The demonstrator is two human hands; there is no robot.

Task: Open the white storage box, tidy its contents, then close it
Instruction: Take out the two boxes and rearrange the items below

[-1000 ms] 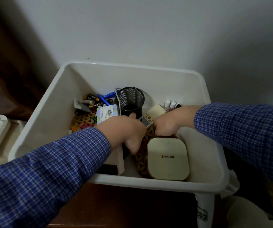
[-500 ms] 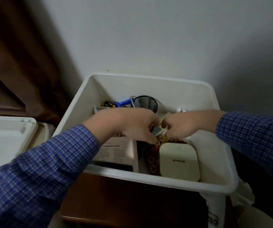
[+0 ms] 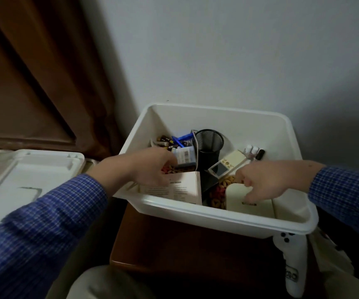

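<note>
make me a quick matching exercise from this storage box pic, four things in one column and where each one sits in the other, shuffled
Things:
1. black mesh cup
2. lid
3. batteries
4. cream square case

Places:
A. outside the white storage box, to its left
B. near right of the box, under the right hand
C. far left corner of the box
D. upright in the far middle of the box

Pairs: 1-D, 2-A, 3-C, 4-B

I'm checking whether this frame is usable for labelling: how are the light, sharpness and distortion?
Head view: dim and grainy, with a shadow darkening the grey wall at right; the right hand looks motion-blurred, its fingers indistinct; wide-angle bending curves the white plastic storage box rim; print on the beige booklet is unreadable.
</note>
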